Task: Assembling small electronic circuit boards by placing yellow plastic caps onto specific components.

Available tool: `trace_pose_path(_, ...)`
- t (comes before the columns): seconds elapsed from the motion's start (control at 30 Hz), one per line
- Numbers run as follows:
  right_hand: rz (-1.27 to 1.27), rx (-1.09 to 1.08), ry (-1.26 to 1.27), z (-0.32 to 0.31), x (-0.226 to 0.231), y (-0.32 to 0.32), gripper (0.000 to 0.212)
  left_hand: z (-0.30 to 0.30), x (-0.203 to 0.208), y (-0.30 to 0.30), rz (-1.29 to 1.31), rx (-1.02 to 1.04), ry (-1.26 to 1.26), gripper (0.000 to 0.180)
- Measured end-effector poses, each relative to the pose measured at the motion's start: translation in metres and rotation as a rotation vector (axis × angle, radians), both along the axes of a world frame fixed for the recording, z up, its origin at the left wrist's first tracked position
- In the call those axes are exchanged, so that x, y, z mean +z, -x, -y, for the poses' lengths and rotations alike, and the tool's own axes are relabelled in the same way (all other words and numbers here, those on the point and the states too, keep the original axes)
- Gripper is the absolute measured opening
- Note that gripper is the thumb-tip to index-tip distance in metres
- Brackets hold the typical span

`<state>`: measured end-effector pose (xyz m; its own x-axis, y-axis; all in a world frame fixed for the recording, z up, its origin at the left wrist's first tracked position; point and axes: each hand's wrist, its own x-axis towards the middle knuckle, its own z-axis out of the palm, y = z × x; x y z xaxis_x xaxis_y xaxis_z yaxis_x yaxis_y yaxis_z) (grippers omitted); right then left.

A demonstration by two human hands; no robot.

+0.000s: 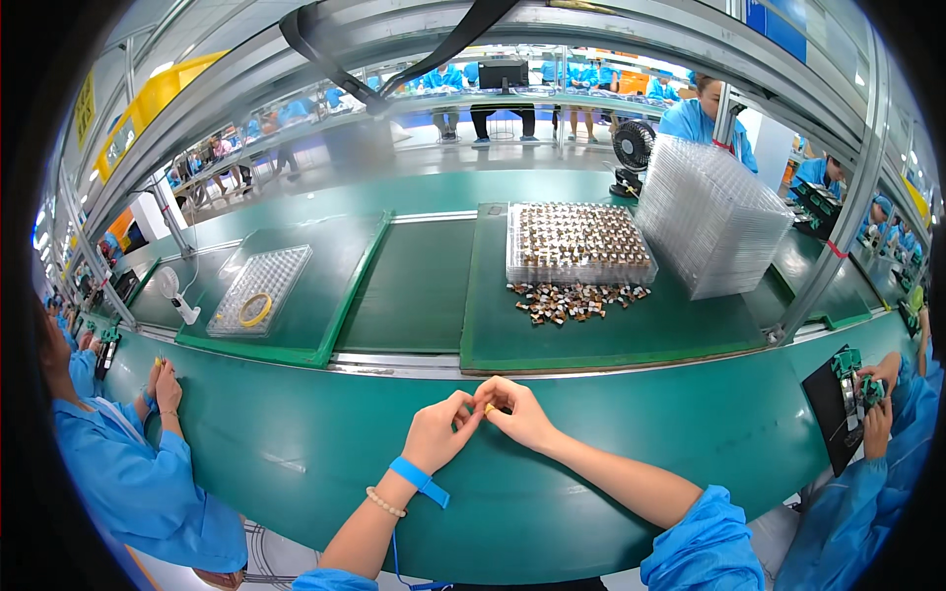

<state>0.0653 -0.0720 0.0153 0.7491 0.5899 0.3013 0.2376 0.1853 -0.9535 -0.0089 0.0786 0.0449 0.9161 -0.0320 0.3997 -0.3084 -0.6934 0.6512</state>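
Above the green worktop (591,424), my left hand (439,431) and my right hand (522,419) meet at the fingertips, both closed in a pinch. A small yellow bit (490,409) shows at my right fingers; its kind is too small to tell. Whatever else lies between the fingertips is hidden. My left wrist wears a blue strap (422,482) with a cord and a beaded bracelet (385,502). Beyond my hands, a clear tray (581,276) full of small brown and white parts stands on a green mat, with a loose pile of such parts (576,303) before it.
A tall stack of clear trays (714,217) stands right of the parts, by a black fan (633,148). Back left, another clear tray (281,271) carries a yellow ring (255,310), near a white fan (177,295). Co-workers sit on both sides. A metal post (838,227) rises at right.
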Motion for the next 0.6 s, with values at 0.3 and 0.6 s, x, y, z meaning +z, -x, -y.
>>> trace_pose_path(0.3, 0.022, -0.008, 0.013, 0.0003, 0.0000, -0.0002, 0.020, 0.0002, 0.0004, -0.0002, -0.005, -0.002, -0.001, 0.014)
trace_pose_path(0.6, 0.030, -0.012, 0.033, 0.0001, -0.0045, -0.0020, 0.019, 0.0009, -0.0003, -0.0008, 0.006, -0.001, -0.009, 0.014)
